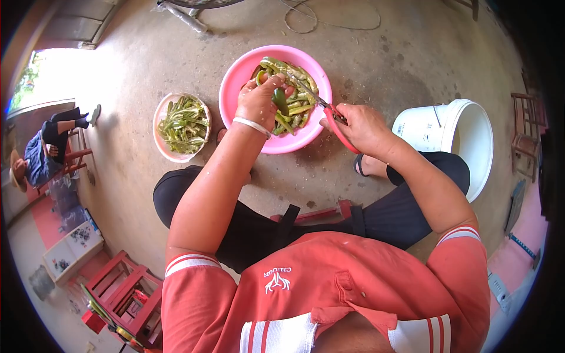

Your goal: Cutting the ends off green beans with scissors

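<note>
My left hand (259,99) is raised over a pink plastic basin (228,99), gripping a green chili pepper (280,101) whose upper part curls out past the fingers. In my right hand (365,129) are red-handled spring snips (339,132), their narrow metal blades reaching left over the basin towards the fingertips of my left hand. Whether the blade tips touch the pepper, I cannot tell. Long green peppers (293,117), some looking slit and with pale seeds, lie in the basin. Left of it stands a smaller pale bowl (159,143) filled with green pepper pieces (184,123).
A white plastic bucket (421,128) stands by my right leg. Thin wire (304,31) lies coiled on the concrete floor (397,53). Someone in a hat (42,154) sits on a chair at far left. Red wooden chairs (126,291) are stacked at lower left.
</note>
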Demonstrator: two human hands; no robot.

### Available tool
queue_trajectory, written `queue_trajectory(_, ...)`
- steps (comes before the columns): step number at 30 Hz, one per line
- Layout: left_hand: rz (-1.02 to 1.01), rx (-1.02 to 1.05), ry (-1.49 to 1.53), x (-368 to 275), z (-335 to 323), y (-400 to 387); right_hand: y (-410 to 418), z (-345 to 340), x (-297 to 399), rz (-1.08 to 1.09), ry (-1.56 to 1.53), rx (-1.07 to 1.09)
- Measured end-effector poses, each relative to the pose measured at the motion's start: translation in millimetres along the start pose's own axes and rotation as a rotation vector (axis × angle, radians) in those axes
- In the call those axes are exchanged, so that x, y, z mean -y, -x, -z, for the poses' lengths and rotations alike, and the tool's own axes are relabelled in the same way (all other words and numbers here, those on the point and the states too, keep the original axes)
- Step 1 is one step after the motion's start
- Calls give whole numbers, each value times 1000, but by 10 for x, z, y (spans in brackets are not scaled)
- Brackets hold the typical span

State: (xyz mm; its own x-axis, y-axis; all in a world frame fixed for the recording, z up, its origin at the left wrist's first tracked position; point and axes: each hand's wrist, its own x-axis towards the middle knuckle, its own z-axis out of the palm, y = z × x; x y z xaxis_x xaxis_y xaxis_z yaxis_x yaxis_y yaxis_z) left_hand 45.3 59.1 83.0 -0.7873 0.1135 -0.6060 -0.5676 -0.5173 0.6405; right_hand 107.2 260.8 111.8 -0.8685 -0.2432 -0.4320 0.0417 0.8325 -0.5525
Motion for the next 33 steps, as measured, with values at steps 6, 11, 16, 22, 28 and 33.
queue_trajectory(6, -54, -12, -14, 86, -89, 63, 6, -66, -61, 8, -64, -30)
queue_trajectory(11, -66, 29, -163, 210, -136, 159, -21, -45, -44, -19, -152, 12)
queue_trajectory(16, -25, 42, -51, 123, -104, 131, -8, -57, -124, 41, -189, 28)
queue_trajectory(22, -92, 56, 62, 74, -4, 68, -1, -58, -131, 99, -141, -54)
queue_trajectory(28, -38, 91, 8, 75, -26, 91, 24, -4, -56, 49, -61, -8)
queue_trajectory(33, -19, 105, 18, 105, 51, 23, 61, 24, 4, 55, 41, -26)
